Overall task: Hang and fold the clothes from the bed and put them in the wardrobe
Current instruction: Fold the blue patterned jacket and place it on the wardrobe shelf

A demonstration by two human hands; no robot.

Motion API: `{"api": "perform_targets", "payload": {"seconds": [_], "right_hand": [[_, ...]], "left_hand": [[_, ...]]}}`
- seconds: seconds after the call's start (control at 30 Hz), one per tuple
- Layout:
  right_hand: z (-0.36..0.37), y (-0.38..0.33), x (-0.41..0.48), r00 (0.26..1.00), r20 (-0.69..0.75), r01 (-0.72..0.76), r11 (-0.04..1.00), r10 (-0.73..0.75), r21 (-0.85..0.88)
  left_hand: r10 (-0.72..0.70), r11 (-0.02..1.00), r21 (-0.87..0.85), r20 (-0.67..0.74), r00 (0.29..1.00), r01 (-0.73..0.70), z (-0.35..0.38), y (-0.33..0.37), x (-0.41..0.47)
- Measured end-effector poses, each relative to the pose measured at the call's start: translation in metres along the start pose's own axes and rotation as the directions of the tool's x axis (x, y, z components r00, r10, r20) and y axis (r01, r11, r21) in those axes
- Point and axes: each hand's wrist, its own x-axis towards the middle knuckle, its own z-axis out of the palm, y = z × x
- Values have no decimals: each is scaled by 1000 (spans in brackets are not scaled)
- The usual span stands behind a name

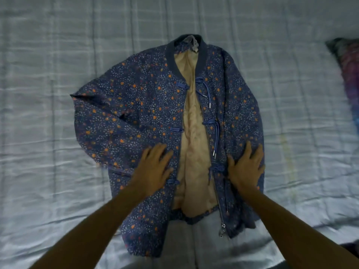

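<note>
A dark-blue floral jacket [147, 105] lies face-up and unzipped on the bed [48, 55], tan lining showing, with both hands flat on it — left hand [153, 167] on one front panel, right hand [245, 167] on the other — fingers spread, grasping nothing.

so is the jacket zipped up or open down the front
Open. The jacket's two front panels lie apart on the bed, showing the tan lining from collar to hem, and the cord fastenings hang undone.
</note>
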Motion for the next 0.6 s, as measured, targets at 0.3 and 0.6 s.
{"api": "perform_targets", "payload": {"seconds": [0.3, 0.6], "right_hand": [[-3, 74, 1, 969, 145, 212, 973, -198, -89], [-91, 130, 53, 845, -389, -31, 759, 368, 651]], "left_hand": [[-282, 959, 111, 269, 921, 261, 38, 49, 11], [-282, 958, 112, 183, 942, 264, 28, 80, -6]]}}
